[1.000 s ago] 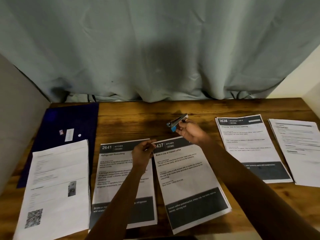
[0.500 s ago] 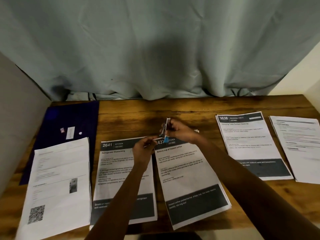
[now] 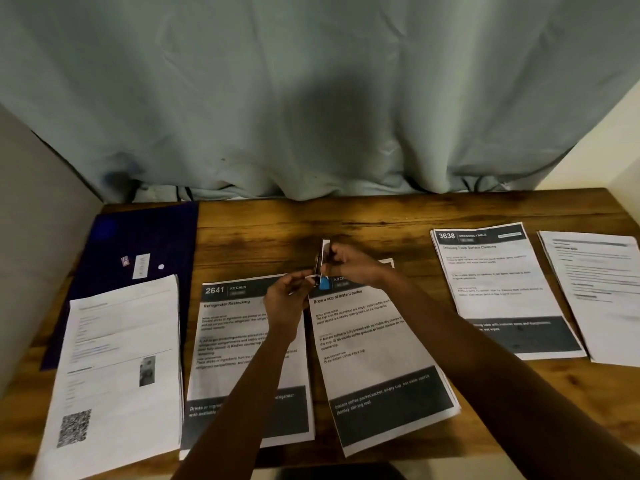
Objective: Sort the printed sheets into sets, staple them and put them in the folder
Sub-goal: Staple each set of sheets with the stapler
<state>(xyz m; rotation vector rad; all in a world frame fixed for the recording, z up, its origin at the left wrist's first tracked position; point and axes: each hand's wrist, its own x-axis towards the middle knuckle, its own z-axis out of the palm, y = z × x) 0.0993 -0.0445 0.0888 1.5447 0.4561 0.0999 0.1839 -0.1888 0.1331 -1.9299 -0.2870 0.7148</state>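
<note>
the right grip (image 3: 353, 268) curls round a small stapler (image 3: 324, 280), its long axis near vertical, blue end down at the top left corner of the coffee sheet set (image 3: 374, 344) on the bench (image 3: 381, 230). the left grip (image 3: 287, 299) pinches that corner.

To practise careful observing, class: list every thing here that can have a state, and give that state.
stapler: upright, at the coffee set's top left corner.
right hand: grips the stapler.
left hand: pinches that corner of the coffee set.
coffee set: flat on the table, not in the folder.
folder: flat, partly under a sheet pile.
</note>
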